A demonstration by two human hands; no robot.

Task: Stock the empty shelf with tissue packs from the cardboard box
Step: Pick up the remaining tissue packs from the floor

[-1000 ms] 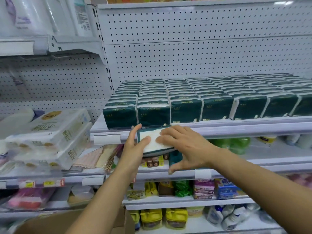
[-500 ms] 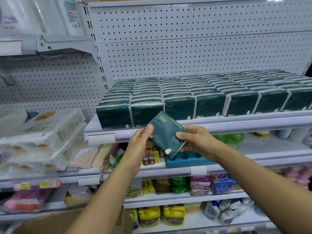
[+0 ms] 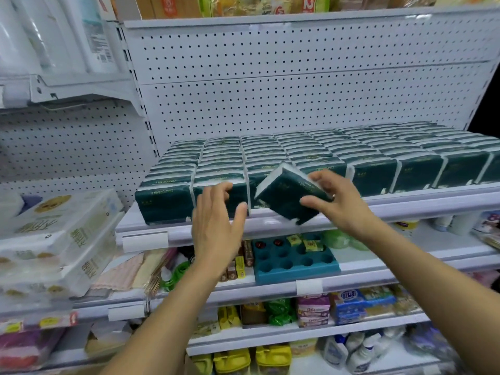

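Head view: shelf (image 3: 270, 226) is looking approx. full w/ one layer of packs (image 3: 311, 152) — right hand (image 3: 338, 204) is gripping a tilted pack (image 3: 286, 197) at the front edge, left hand (image 3: 216, 226) is hovering spread, empty — box not visible.

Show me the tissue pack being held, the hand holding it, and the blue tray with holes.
tissue pack (image 3: 286, 197), head view, dark green front face.
right hand (image 3: 339, 200), head view, back of hand.
blue tray (image 3: 295, 262), head view, top surface.

hands (image 3: 273, 209): 2 | held tissue pack (image 3: 286, 197): 1 | blue tray (image 3: 295, 262): 1
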